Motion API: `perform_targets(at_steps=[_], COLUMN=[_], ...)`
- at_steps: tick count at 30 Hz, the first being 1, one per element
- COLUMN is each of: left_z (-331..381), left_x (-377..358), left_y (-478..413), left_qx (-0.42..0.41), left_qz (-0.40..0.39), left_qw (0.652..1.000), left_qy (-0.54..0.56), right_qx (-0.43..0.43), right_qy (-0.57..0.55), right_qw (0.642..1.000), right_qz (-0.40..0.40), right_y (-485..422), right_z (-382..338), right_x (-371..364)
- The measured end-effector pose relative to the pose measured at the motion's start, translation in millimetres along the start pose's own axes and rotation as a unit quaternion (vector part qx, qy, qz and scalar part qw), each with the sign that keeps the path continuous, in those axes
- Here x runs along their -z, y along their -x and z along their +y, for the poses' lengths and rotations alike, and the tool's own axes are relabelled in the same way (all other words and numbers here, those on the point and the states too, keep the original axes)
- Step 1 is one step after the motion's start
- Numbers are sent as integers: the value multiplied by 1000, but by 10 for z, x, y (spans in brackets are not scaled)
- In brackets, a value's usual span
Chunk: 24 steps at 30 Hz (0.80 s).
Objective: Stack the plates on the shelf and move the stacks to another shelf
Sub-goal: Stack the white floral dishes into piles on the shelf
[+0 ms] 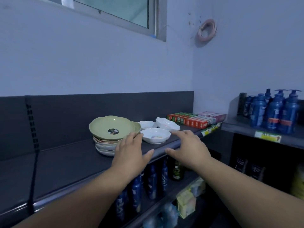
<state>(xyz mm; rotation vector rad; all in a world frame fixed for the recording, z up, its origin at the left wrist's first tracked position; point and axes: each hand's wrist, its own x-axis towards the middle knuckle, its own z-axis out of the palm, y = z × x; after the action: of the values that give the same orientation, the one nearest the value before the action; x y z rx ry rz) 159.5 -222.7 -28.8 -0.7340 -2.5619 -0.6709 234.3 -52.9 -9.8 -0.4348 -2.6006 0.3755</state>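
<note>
A stack of several plates stands on the dark top shelf, with a green plate tilted on top. To its right lie three white scalloped dishes: a near one, a far left one and a far right one. My left hand reaches forward with fingers spread, its fingertips at the green plate's right rim. My right hand hovers open just right of the near white dish, holding nothing.
Red and green boxes and pink boxes line the shelf's far right. Blue bottles stand on the side shelf at right. More bottles and packets fill the lower shelves. A window is above.
</note>
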Motion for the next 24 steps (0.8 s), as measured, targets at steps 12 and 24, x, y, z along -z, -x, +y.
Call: perform_targets(at_steps=[12,24], left_z=[158,257], left_x=[-901,-1323], left_y=[-682,-1970], left_qx=[-19,31], left_qz=[-85,-77], left_qw=[996,990], left_qy=[0,113], right_qx=[-42,-67], right_qy=[-18,-99], right_qw=[998,992], right_qz=[-31,-52], right_y=[-627,-1738], right_z=[963,1169], right_x=[-288,-689])
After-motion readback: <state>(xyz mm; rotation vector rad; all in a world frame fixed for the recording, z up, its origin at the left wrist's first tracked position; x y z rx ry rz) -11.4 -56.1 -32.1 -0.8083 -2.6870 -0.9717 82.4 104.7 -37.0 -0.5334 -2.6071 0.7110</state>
